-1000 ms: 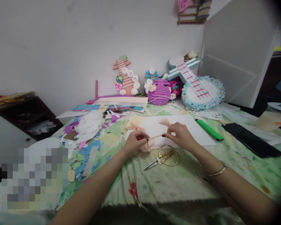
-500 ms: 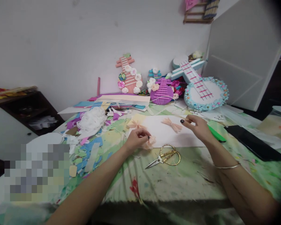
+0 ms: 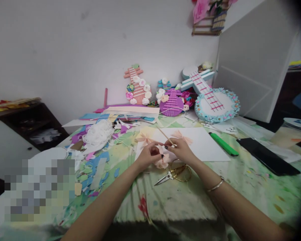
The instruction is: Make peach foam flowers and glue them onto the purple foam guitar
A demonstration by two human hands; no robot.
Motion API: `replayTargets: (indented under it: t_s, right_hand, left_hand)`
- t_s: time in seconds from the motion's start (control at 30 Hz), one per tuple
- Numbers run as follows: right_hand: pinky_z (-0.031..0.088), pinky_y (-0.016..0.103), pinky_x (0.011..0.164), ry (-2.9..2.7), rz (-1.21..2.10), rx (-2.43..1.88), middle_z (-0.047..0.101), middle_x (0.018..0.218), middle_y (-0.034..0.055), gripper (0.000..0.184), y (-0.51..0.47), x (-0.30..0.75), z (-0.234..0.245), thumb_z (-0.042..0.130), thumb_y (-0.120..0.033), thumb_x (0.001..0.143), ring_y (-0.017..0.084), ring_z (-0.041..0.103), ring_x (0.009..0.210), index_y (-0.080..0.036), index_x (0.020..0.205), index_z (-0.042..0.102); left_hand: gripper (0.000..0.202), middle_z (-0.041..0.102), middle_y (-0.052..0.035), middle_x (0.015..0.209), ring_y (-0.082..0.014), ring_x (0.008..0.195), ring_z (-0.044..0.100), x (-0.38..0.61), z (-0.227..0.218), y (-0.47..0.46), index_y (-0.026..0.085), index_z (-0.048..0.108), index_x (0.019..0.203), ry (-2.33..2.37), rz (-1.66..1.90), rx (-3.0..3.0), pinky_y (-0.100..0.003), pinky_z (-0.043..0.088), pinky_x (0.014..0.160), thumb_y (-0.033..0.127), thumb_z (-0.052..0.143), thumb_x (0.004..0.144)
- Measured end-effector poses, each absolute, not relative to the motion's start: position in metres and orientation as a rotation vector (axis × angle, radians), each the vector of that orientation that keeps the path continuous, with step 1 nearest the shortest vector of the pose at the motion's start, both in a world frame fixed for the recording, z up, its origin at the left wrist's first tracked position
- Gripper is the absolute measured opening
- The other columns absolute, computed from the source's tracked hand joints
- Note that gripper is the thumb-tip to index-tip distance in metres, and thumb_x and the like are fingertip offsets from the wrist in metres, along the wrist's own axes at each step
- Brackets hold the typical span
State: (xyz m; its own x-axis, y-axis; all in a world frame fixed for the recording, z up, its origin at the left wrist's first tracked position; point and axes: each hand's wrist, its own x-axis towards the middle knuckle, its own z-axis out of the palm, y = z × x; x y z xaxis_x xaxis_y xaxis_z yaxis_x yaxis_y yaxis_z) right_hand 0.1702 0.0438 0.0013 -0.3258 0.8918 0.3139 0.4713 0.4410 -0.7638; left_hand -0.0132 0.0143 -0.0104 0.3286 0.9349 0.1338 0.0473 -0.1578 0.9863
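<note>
Pinched in my left hand (image 3: pixel 149 155) is a pale peach crepe-paper flower (image 3: pixel 162 161), low over the front edge of a white paper sheet (image 3: pixel 208 147). My right hand (image 3: pixel 182 150) is closed round a thin wooden stick (image 3: pixel 164 134) that slants up and left. Its fingertips are close to the flower's top; whether they touch it I cannot tell. Two peach paper bunches, gathered in the middle, lie on the sheet: a left bunch (image 3: pixel 144 138) and a right bunch (image 3: pixel 183 136). Gold-handled scissors (image 3: pixel 175 174) rest just below my hands, partly behind my right wrist.
A green utility knife (image 3: pixel 223 144) and a black phone-like slab (image 3: pixel 268 156) lie on the right. White string (image 3: pixel 98 132) is heaped at left beside paper scraps (image 3: pixel 90 167). Decorated lute-shaped crafts, including a blue-rimmed one (image 3: pixel 217 103), lean at the back wall.
My right hand has moved left and down with the stick, from the sheet's right side to beside my left hand. The left hand still holds the flower. The view has tilted slightly.
</note>
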Motion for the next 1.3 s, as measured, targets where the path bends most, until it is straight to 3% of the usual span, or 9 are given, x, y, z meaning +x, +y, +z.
replayTargets:
  t_s: [0.13, 0.4, 0.63, 0.83, 1.03, 1.3]
  right_hand:
    - [0.042, 0.026, 0.068, -1.944, 0.92, -1.116, 0.068, 0.074, 0.0013, 0.011, 0.046, 0.16, -0.004, 0.061, -0.024, 0.068, 0.015, 0.058, 0.072, -0.017, 0.074, 0.069]
    - [0.031, 0.02, 0.042, -1.661, 1.354, -1.155, 0.053, 0.056, -0.0038, 0.013, 0.037, 0.155, 0.002, 0.064, -0.026, 0.061, 0.007, 0.042, 0.047, -0.015, 0.068, 0.062]
    - [0.021, 0.018, 0.037, -1.58, 1.526, -1.137, 0.045, 0.05, -0.0064, 0.011, 0.035, 0.161, -0.001, 0.061, -0.023, 0.061, 0.004, 0.034, 0.039, -0.015, 0.068, 0.057]
    - [0.02, 0.018, 0.038, -1.596, 1.52, -1.132, 0.045, 0.053, -0.0063, 0.01, 0.037, 0.161, -0.006, 0.058, -0.022, 0.063, 0.004, 0.033, 0.041, -0.015, 0.07, 0.056]
    - [0.022, 0.018, 0.04, -1.606, 1.514, -1.098, 0.044, 0.053, -0.0063, 0.007, 0.035, 0.159, -0.006, 0.055, -0.02, 0.064, 0.004, 0.035, 0.042, -0.016, 0.069, 0.053]
    - [0.023, 0.018, 0.04, -1.553, 1.544, -1.047, 0.041, 0.052, -0.0075, 0.008, 0.031, 0.159, -0.005, 0.056, -0.02, 0.063, 0.004, 0.034, 0.042, -0.016, 0.068, 0.051]
  left_hand:
    - [0.047, 0.049, 0.0052, 0.061, -0.0059, 0.052, 0.045, -0.015, -0.013, 0.014, 0.013, 0.053, 0.107, 0.947, 1.099, 1.463, -0.018, 0.033, 0.05, 0.03, 0.07, 0.067]
    - [0.033, 0.051, 0.0029, 0.06, -0.0059, 0.051, 0.043, -0.014, -0.017, 0.01, 0.01, 0.062, 0.093, 1.068, 1.142, 1.494, -0.019, 0.032, 0.049, 0.029, 0.07, 0.067]
    - [0.021, 0.057, 0.0015, 0.061, -0.0088, 0.057, 0.049, -0.014, -0.017, 0.012, 0.011, 0.064, 0.07, 1.028, 1.206, 1.417, -0.021, 0.037, 0.056, 0.027, 0.074, 0.06]
    - [0.02, 0.065, -0.0032, 0.071, -0.0137, 0.067, 0.057, -0.018, -0.023, 0.018, 0.013, 0.07, 0.082, 0.977, 1.194, 1.216, -0.025, 0.042, 0.066, 0.027, 0.065, 0.068]
    - [0.036, 0.066, -0.0014, 0.077, -0.0125, 0.072, 0.059, -0.025, -0.023, 0.021, 0.018, 0.07, 0.101, 0.884, 1.127, 1.268, -0.023, 0.042, 0.07, 0.018, 0.066, 0.066]
    - [0.032, 0.069, -0.0047, 0.08, -0.0145, 0.071, 0.06, -0.02, -0.01, 0.015, 0.016, 0.071, 0.094, 0.86, 1.087, 1.314, -0.025, 0.044, 0.068, 0.025, 0.074, 0.064]
